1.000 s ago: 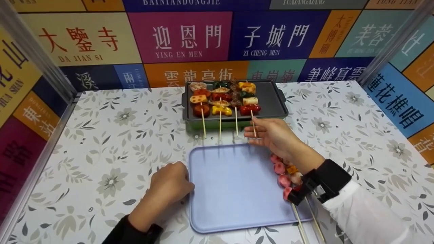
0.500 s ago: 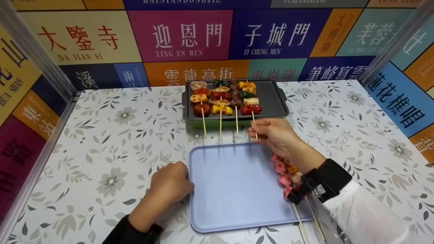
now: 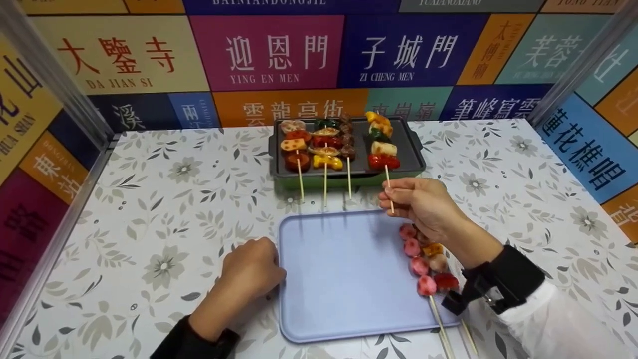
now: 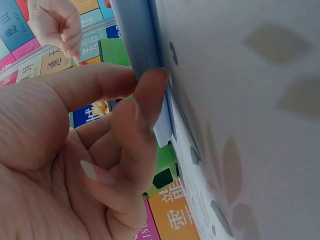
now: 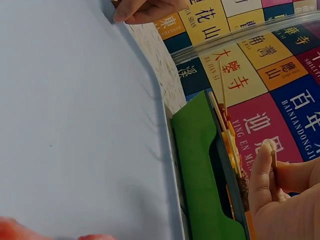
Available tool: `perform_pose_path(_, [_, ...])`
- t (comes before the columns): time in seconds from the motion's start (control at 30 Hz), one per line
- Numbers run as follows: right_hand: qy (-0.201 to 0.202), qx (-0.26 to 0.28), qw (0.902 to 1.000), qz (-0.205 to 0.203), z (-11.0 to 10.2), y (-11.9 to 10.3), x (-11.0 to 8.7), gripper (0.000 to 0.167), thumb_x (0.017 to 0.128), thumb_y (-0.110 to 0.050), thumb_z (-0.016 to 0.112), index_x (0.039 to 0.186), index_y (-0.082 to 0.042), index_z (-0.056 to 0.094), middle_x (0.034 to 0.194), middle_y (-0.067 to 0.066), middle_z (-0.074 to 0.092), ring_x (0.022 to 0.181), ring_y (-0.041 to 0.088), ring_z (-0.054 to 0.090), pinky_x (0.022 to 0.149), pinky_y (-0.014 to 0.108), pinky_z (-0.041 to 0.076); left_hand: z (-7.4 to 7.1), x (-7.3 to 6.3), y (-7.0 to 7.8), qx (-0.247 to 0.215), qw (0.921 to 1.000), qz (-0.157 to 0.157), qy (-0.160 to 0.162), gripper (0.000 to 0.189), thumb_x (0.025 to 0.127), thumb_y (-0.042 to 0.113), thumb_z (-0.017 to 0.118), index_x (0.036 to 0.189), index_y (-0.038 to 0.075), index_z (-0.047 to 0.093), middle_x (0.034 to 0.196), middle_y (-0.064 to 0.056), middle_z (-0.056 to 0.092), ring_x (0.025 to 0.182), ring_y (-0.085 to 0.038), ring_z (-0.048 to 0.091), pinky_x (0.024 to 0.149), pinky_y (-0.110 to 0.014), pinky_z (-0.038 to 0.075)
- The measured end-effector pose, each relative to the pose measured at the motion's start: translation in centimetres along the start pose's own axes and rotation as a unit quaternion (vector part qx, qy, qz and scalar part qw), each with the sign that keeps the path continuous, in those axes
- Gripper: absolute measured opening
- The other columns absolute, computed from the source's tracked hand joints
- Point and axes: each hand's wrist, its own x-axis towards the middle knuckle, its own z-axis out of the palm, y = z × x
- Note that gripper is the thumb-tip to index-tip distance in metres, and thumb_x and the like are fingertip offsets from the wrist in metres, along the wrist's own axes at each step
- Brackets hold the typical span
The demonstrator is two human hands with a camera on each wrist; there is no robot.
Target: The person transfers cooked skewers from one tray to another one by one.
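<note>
My right hand (image 3: 418, 204) pinches the bare stick end of a skewer (image 3: 384, 149) between thumb and fingers. That skewer carries a red piece, a pale chunk, and green and yellow pieces, and it overlaps the right part of the grill pan (image 3: 411, 164). Three other skewers lie side by side on the pan's left, sticks over its front edge, a sausage-and-cheese one (image 3: 297, 160) outermost. My left hand (image 3: 254, 269) pinches the left rim of a lavender tray (image 3: 344, 279); thumb and index finger meet at that rim (image 4: 145, 45) in the left wrist view.
On the tray's right side lie a skewer of pink balls (image 3: 418, 265) and another mixed skewer (image 3: 438, 263), their sticks past the front rim. The pan's green base (image 5: 200, 165) stands just behind the tray. Printed panels (image 3: 274, 55) wall the flowered table (image 3: 164, 199) at back and sides.
My right hand has moved right with the skewer, which now lies apart from the other three over the pan's right part. The left hand and tray have not moved.
</note>
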Motion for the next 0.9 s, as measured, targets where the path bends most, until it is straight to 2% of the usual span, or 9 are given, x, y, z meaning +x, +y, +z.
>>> perform_pose_path(0.17, [-0.009, -0.007, 0.9996, -0.026, -0.3, -0.1, -1.9, 0.026, 0.102, 0.004, 0.059, 0.126, 0.014, 0.055, 0.092, 0.008, 0.075, 0.081, 0.014, 0.074, 0.072, 0.025, 0.061, 0.0, 0.0, -0.1, 0.0, 1.0, 0.002, 0.004, 0.023, 0.075, 0.007, 0.071, 0.056, 0.013, 0.06, 0.057, -0.002, 0.059, 0.056, -0.025, 0.057, 0.051, -0.039, 0.041])
perform_pose_path(0.37, [-0.007, -0.013, 0.9994, -0.033, 0.0, 0.1, -4.1, 0.021, 0.1, 0.002, 0.063, 0.121, 0.009, 0.063, 0.094, 0.01, 0.076, 0.08, 0.015, 0.075, 0.073, 0.027, 0.062, 0.1, 0.0, -0.2, 0.004, 0.9999, 0.01, 0.005, 0.024, 0.073, 0.003, 0.066, 0.053, 0.014, 0.058, 0.053, -0.001, 0.057, 0.055, -0.023, 0.056, 0.05, -0.038, 0.04])
perform_pose_path(0.5, [-0.001, -0.041, 0.999, -0.016, 0.3, 0.3, -5.8, 0.024, 0.1, -0.004, 0.067, 0.122, 0.006, 0.064, 0.095, 0.009, 0.077, 0.071, 0.014, 0.073, 0.06, 0.025, 0.059, 0.2, 0.0, -0.3, 0.002, 0.9999, 0.01, 0.002, 0.023, 0.073, 0.004, 0.067, 0.054, 0.013, 0.06, 0.054, -0.001, 0.058, 0.055, -0.024, 0.056, 0.051, -0.039, 0.041])
perform_pose_path(0.63, [-0.007, -0.046, 0.9989, 0.007, 0.4, 0.7, -7.3, 0.028, 0.1, -0.006, 0.069, 0.124, 0.005, 0.06, 0.098, 0.01, 0.077, 0.071, 0.014, 0.072, 0.052, 0.025, 0.055, 0.2, 0.0, -0.3, 0.003, 0.9999, 0.009, 0.003, 0.022, 0.074, 0.004, 0.068, 0.055, 0.013, 0.06, 0.056, -0.002, 0.058, 0.055, -0.024, 0.056, 0.051, -0.039, 0.041])
perform_pose_path(0.73, [-0.02, -0.05, 0.9986, 0.0, 0.0, 1.2, -8.5, 0.031, 0.099, -0.005, 0.07, 0.125, 0.008, 0.061, 0.101, 0.012, 0.077, 0.079, 0.015, 0.075, 0.061, 0.026, 0.059, 0.2, 0.0, -0.3, 0.006, 0.9999, 0.009, 0.003, 0.021, 0.074, 0.005, 0.068, 0.056, 0.013, 0.06, 0.058, -0.002, 0.059, 0.057, -0.024, 0.057, 0.052, -0.04, 0.043])
perform_pose_path(0.9, [-0.045, -0.076, 0.9959, -0.018, -1.3, 2.4, -10.4, 0.028, 0.098, -0.006, 0.072, 0.122, 0.008, 0.066, 0.1, 0.012, 0.076, 0.081, 0.019, 0.076, 0.067, 0.035, 0.063, 0.1, 0.1, -0.2, 0.006, 1.0, 0.006, 0.001, 0.021, 0.075, 0.007, 0.07, 0.057, 0.013, 0.061, 0.059, -0.002, 0.06, 0.058, -0.025, 0.058, 0.053, -0.041, 0.043])
